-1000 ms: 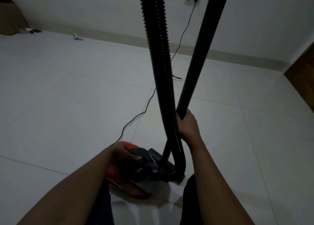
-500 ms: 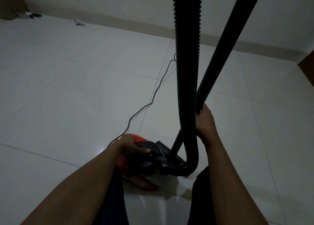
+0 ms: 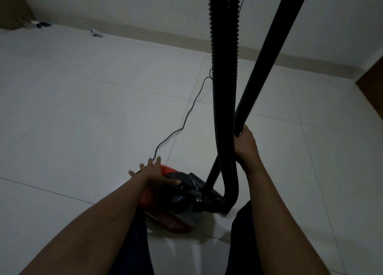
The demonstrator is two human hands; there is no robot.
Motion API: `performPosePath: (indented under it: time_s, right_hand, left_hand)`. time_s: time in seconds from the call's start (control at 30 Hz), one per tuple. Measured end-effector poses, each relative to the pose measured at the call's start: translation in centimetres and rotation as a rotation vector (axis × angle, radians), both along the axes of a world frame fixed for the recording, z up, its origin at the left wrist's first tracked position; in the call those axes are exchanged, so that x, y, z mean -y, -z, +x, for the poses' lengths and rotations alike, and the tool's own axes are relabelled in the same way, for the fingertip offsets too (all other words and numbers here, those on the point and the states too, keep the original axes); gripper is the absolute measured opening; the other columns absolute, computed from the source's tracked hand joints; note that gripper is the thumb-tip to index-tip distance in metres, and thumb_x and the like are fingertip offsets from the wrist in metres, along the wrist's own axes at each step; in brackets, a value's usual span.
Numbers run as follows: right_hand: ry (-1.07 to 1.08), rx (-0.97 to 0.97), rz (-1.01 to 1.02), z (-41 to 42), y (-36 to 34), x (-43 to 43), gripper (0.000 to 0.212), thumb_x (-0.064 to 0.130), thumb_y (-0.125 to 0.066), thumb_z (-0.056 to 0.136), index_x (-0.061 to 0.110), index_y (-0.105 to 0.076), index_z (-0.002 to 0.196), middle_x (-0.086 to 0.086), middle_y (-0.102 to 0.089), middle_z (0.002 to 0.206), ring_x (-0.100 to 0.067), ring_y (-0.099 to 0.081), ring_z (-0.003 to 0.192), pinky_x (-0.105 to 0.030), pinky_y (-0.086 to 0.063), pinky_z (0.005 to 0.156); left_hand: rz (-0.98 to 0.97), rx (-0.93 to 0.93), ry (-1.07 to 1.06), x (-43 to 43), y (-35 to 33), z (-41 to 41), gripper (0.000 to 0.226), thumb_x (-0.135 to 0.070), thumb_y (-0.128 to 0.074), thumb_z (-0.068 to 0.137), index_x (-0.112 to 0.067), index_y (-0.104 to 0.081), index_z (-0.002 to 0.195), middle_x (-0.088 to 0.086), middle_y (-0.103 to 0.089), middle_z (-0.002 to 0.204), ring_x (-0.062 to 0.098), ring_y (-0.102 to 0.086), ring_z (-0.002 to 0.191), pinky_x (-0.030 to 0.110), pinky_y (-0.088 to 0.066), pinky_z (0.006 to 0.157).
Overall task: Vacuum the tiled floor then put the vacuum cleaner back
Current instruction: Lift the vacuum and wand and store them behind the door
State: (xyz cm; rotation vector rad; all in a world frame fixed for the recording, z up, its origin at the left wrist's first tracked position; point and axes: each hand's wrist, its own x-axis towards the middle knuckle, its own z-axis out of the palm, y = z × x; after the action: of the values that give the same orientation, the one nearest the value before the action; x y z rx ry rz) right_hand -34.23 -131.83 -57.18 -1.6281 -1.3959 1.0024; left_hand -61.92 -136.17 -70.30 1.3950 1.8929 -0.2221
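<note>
Far off at the left, a cardboard box [image 3: 12, 11] sits in the corner against the wall, and a small white scrap [image 3: 96, 33] lies near the skirting. Pale tiled floor [image 3: 83, 119] fills most of the view. A thin black cord [image 3: 182, 127] snakes across it from the wall toward the vacuum cleaner [image 3: 178, 196].

The left hand [image 3: 154, 174] hovers over the red rear of the machine with its fingers straight and splayed, grasping nothing; the thumb lies across the dark carrying handle, though I cannot tell whether the palm presses down. The vacuum cleaner stands on the floor right below this hand, between the person's dark-trousered legs. Its long axis runs roughly left to right, with the red rear at the left and the dark front pointing right.

From that front a ribbed hose [image 3: 224, 88] curls up in a tight bend and climbs almost straight, out of the top edge. Just beside it the smooth tube [image 3: 267, 56] stands steeply, leaning from lower left to upper right, its foot near the machine's front. The right hand [image 3: 246, 148] is wrapped around this tube low down, touching the hose; the fingers themselves are hidden behind it. A brown wooden door [image 3: 373, 77] shows at the right edge.
</note>
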Motion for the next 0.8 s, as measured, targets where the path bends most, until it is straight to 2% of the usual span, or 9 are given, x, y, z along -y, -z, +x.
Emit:
performPosePath:
  time_s: [0.13,0.3,0.37,0.43,0.47,0.5,0.57,0.67,0.8]
  right_hand:
    - [-0.016,-0.025,0.005,0.2,-0.2,-0.1,0.022,0.039,-0.067,0.097,0.023,-0.06,0.109,0.003,-0.07,0.094,-0.012,-0.069,0.083,-0.032,-0.057,0.073]
    - [-0.012,-0.018,0.017,0.2,0.0,0.1,0.014,0.039,-0.066,0.097,0.036,-0.053,0.092,0.008,-0.067,0.091,-0.008,-0.067,0.081,-0.029,-0.053,0.069]
    - [-0.007,-0.017,0.019,0.2,-0.1,0.2,0.015,0.041,-0.067,0.096,0.035,-0.054,0.09,0.007,-0.068,0.091,-0.007,-0.067,0.08,-0.028,-0.051,0.067]
    - [-0.002,-0.019,0.016,0.2,-0.1,0.5,0.016,0.042,-0.067,0.094,0.035,-0.054,0.091,0.008,-0.069,0.091,-0.007,-0.068,0.081,-0.028,-0.053,0.068]
    - [-0.001,-0.023,0.011,0.3,-0.1,0.5,0.016,0.042,-0.068,0.094,0.035,-0.054,0.092,0.008,-0.069,0.092,-0.008,-0.068,0.082,-0.029,-0.054,0.07]
    - [0.0,-0.027,0.007,0.4,0.1,0.5,0.016,0.042,-0.068,0.094,0.035,-0.054,0.093,0.008,-0.069,0.092,-0.009,-0.068,0.082,-0.031,-0.057,0.073]
    - [0.012,-0.046,0.003,0.7,0.3,0.5,0.017,0.044,-0.068,0.094,0.034,-0.054,0.093,0.006,-0.069,0.089,-0.013,-0.069,0.078,-0.035,-0.059,0.077]
    - [0.052,-0.042,-0.021,1.4,0.3,0.2,0.027,0.051,-0.063,0.097,0.026,-0.058,0.106,-0.003,-0.067,0.088,-0.023,-0.067,0.078,-0.046,-0.058,0.078]
    - [0.107,-0.014,-0.032,2.6,0.3,0.1,0.042,0.055,-0.061,0.098,0.02,-0.056,0.12,-0.003,-0.066,0.09,-0.022,-0.067,0.074,-0.037,-0.056,0.061]
  left_hand:
    - [0.046,-0.018,0.026,0.1,0.5,0.2,0.169,-0.109,-0.04,0.017,-0.033,0.02,0.156,0.003,0.018,0.168,0.037,0.016,0.153,0.076,0.009,0.109]
    - [0.296,-0.07,0.151,1.0,1.5,0.8,0.145,-0.107,-0.033,0.042,-0.035,0.018,0.156,-0.002,0.019,0.167,0.032,0.024,0.151,0.073,0.018,0.107]
    - [0.349,-0.052,0.289,1.3,1.4,1.5,0.141,-0.108,-0.033,0.041,-0.038,0.005,0.159,-0.006,0.004,0.169,0.03,0.01,0.155,0.07,0.006,0.114]
    - [0.375,0.032,0.42,1.3,1.2,1.8,0.116,-0.098,-0.054,0.051,-0.04,-0.036,0.15,-0.01,-0.045,0.152,0.029,-0.033,0.148,0.048,-0.034,0.114]
    - [0.394,0.063,0.447,1.3,1.0,1.8,0.088,-0.088,-0.064,0.061,-0.04,-0.055,0.135,-0.015,-0.062,0.126,0.024,-0.055,0.13,0.029,-0.047,0.094]
    - [0.416,0.07,0.467,1.4,0.7,1.7,0.065,-0.077,-0.069,0.069,-0.039,-0.064,0.121,-0.017,-0.066,0.107,0.019,-0.065,0.112,0.022,-0.047,0.079]
    - [0.469,0.049,0.487,1.7,0.2,1.3,0.051,-0.069,-0.066,0.077,-0.037,-0.066,0.117,-0.014,-0.069,0.104,0.014,-0.066,0.101,0.029,-0.051,0.08]
    - [0.488,0.075,0.454,2.0,-0.6,0.0,0.053,-0.066,-0.06,0.081,-0.037,-0.064,0.125,-0.01,-0.071,0.116,0.016,-0.064,0.109,0.038,-0.05,0.096]
    - [0.448,0.133,0.265,2.5,-0.7,-2.4,0.054,-0.061,-0.06,0.09,-0.031,-0.061,0.135,-0.001,-0.069,0.127,0.022,-0.063,0.118,0.039,-0.048,0.1]
